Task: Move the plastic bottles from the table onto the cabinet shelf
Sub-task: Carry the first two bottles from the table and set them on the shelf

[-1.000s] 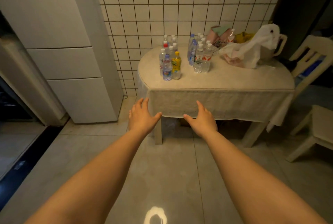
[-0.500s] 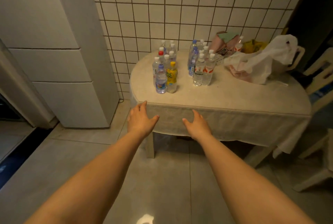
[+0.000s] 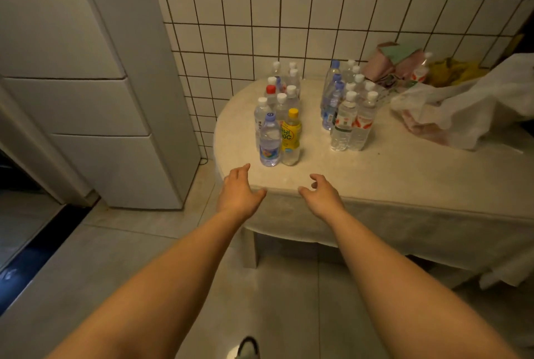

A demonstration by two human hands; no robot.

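Your left hand [image 3: 238,192] and right hand [image 3: 323,195], both spread and empty, sit just short of the upright blue-capped bottle [image 3: 270,141]; left is nearer.

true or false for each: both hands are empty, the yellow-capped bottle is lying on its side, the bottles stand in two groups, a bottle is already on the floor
1. Both hands are empty: true. The left hand and right hand are open at the table edge.
2. The yellow-capped bottle lies on its side: false, it stands upright.
3. The bottles stand in two groups: true, a left cluster and a right cluster.
4. A bottle is on the floor: false, none shows there.
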